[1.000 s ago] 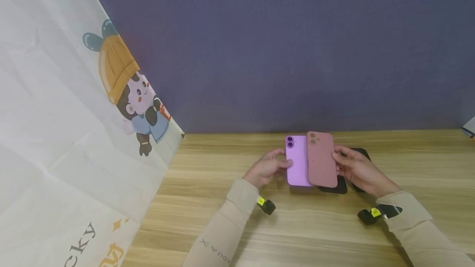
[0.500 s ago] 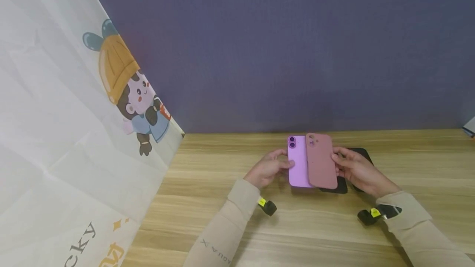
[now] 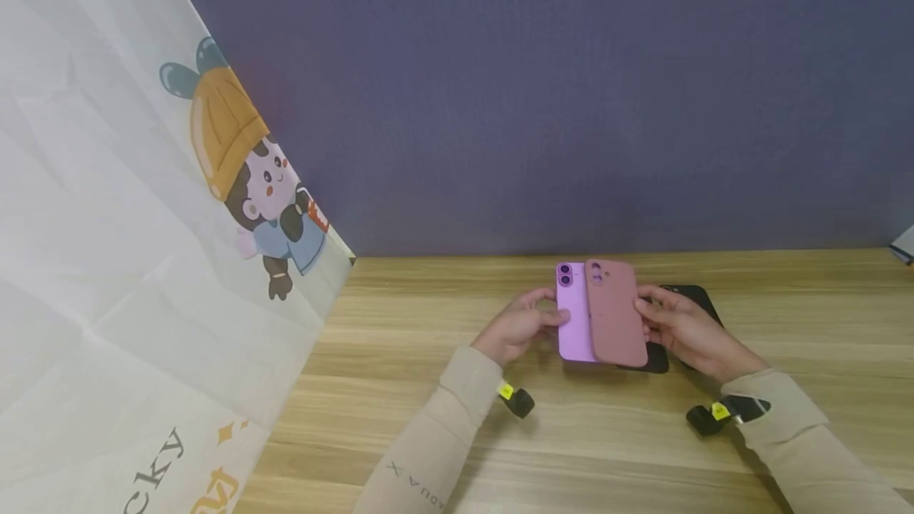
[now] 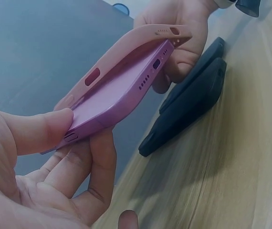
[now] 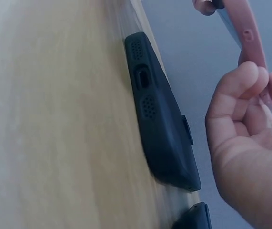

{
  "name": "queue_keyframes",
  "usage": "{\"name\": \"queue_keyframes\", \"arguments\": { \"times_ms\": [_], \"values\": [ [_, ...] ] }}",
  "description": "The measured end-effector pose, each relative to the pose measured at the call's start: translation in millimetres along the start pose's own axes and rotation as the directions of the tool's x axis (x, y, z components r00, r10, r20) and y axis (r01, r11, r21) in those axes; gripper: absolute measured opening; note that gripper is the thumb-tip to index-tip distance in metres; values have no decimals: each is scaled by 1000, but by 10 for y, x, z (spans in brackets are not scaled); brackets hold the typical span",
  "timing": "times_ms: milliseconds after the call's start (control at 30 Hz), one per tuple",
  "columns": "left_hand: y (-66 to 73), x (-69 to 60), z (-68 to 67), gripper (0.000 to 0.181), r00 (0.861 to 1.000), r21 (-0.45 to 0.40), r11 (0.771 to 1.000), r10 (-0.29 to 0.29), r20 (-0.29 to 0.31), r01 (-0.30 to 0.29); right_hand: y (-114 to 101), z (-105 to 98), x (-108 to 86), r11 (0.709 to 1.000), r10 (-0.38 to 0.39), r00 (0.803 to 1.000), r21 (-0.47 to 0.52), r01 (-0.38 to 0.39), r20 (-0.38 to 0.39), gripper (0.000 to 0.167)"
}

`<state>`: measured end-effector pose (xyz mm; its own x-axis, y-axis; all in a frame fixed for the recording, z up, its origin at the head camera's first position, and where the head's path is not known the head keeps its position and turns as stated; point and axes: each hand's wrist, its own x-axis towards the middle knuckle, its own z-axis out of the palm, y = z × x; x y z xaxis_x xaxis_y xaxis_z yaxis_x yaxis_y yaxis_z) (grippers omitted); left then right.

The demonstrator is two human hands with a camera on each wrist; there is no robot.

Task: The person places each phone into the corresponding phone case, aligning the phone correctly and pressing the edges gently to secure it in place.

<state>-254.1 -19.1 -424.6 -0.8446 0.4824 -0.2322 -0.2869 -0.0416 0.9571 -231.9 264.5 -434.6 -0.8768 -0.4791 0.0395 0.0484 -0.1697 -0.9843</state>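
A purple phone (image 3: 573, 339) is pinched at its left edge by my left hand (image 3: 516, 329), thumb over the back and fingers underneath. My right hand (image 3: 689, 331) grips the right edge of a pink phone case (image 3: 616, 320). That case overlaps the phone's right part, its camera cutout lying to the right of the phone's lenses. In the left wrist view the case (image 4: 108, 56) leans over the phone (image 4: 112, 98), with a gap between them on the near side. Both are held above the table. The right wrist view shows only part of the case (image 5: 247, 33).
Two black phone cases (image 4: 188, 107) lie on the wooden table (image 3: 400, 300) beneath and beside my right hand; whether phones are inside, I cannot tell. A dark blue panel (image 3: 571, 101) rises behind the table. White printed sheeting (image 3: 128, 260) borders the left.
The pink case has shifted slightly left and down in the head view, while the purple phone has moved slightly right. More of the phone now lies under the case.
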Motion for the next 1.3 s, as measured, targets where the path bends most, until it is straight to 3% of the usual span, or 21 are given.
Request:
{"name": "queue_keyframes", "arguments": {
  "times_ms": [1300],
  "values": [
    [-32, 24, 80, 29, 1000, 12, 1000, 15, 18, -15, 56, 103, 54, 998, 34, 999, -45, -35, -35, 15]
  ]
}}
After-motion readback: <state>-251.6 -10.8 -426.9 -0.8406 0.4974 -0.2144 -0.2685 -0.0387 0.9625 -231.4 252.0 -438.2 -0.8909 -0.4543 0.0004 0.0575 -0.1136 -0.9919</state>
